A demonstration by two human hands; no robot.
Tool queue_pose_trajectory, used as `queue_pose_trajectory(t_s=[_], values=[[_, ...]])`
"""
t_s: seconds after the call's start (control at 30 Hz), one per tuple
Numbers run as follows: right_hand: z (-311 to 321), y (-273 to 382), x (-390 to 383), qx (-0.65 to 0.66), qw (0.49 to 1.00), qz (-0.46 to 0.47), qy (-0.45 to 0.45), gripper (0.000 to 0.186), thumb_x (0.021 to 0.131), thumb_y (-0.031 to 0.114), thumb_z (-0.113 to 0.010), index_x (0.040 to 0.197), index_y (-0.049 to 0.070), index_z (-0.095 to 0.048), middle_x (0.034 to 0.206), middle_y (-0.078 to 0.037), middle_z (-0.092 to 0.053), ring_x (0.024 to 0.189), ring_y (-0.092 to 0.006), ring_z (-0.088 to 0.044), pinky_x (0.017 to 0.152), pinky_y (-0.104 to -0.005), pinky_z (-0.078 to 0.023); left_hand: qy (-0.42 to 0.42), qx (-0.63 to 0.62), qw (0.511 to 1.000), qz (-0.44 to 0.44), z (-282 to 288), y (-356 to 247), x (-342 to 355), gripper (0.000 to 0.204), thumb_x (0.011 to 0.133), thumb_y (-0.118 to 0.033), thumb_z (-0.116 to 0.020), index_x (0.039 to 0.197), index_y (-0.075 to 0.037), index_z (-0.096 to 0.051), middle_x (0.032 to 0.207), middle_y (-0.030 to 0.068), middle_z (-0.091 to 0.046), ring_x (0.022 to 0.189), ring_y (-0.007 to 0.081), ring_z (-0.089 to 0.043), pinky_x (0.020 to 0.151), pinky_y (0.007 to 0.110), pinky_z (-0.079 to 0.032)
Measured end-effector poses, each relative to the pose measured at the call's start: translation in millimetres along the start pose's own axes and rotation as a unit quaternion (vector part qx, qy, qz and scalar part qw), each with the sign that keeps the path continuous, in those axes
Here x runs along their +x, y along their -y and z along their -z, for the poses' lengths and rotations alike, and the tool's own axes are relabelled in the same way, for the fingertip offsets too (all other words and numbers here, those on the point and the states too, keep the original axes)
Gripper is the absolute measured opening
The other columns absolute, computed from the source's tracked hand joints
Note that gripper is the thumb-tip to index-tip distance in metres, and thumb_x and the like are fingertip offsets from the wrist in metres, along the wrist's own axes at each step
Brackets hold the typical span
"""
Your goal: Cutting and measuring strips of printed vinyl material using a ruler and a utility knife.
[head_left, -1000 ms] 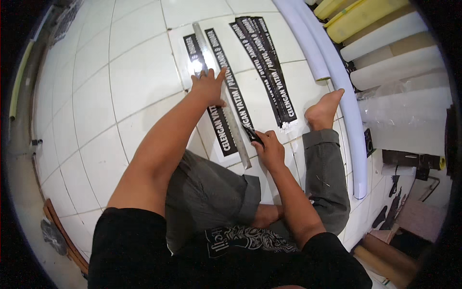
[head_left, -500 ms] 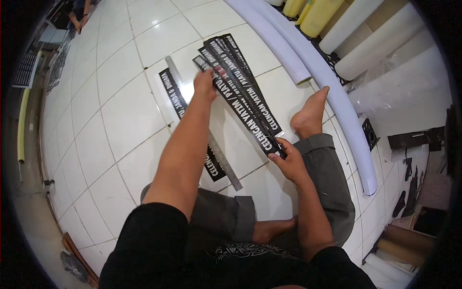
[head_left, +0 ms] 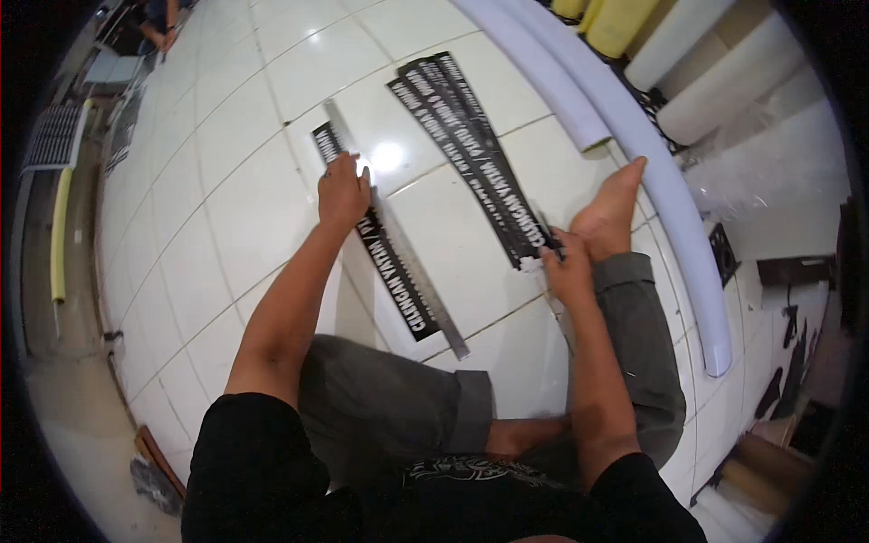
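A metal ruler (head_left: 412, 262) lies slantwise on the tiles, along the right edge of a black strip with white lettering (head_left: 396, 276) on a white backing. My left hand (head_left: 343, 195) rests over the upper part of both, fingers stretched out and thumb apart, holding nothing. To the right, several similar black strips (head_left: 475, 145) overlap in a narrow fan. By the lower end of this pile is my right hand (head_left: 570, 267), its fingers closed round a thin dark object that I cannot make out. Small white scraps (head_left: 529, 264) lie at that end.
My bare foot (head_left: 608, 213) and bent leg are right of the strips. Beyond them, long white rolls (head_left: 665, 217) lie on the floor, and more white and yellow rolls (head_left: 620, 27) stand behind. Another person's hand (head_left: 163, 39) shows at the far upper left.
My left hand has let go of the front lettered strip and moved left and down onto the ruler. That strip now lies with the pile. My right hand has shifted up and right.
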State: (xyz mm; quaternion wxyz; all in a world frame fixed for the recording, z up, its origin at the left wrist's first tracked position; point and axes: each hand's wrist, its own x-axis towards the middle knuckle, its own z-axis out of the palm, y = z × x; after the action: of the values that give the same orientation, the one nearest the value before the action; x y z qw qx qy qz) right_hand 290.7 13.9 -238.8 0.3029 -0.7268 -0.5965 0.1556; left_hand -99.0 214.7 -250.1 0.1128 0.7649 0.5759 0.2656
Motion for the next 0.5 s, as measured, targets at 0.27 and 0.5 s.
queue_pose_trajectory(t_s=[0.27, 0.5], values=[[-28, 121, -97, 0.021, 0.979, -0.044, 0.198, 0.044, 0.089, 0.03, -0.074, 0.124, 0.008, -0.062, 0.107, -0.016, -0.067, 0.098, -0.0379, -0.067, 0.084, -0.0465, -0.053, 0.066, 0.214, 0.975, 0.007, 11, 26, -47, 0.056, 0.1, -0.043, -0.052, 0.146, -0.01, -0.048, 0.158, 0.014, -0.037, 0.148, 0.0329, -0.033, 0.118, 0.064, -0.02], [-38, 127, -139, -0.01, 0.986, -0.01, 0.164, 0.045, 0.09, 0.031, -0.073, 0.127, 0.008, -0.06, 0.104, -0.015, -0.063, 0.091, -0.0371, -0.067, 0.078, -0.0459, -0.054, 0.043, 0.194, 0.978, 0.06, -1, 6, -42, 0.062, 0.101, -0.039, -0.047, 0.149, 0.0, -0.04, 0.159, 0.0174, -0.035, 0.15, 0.0333, -0.029, 0.12, 0.063, -0.014]])
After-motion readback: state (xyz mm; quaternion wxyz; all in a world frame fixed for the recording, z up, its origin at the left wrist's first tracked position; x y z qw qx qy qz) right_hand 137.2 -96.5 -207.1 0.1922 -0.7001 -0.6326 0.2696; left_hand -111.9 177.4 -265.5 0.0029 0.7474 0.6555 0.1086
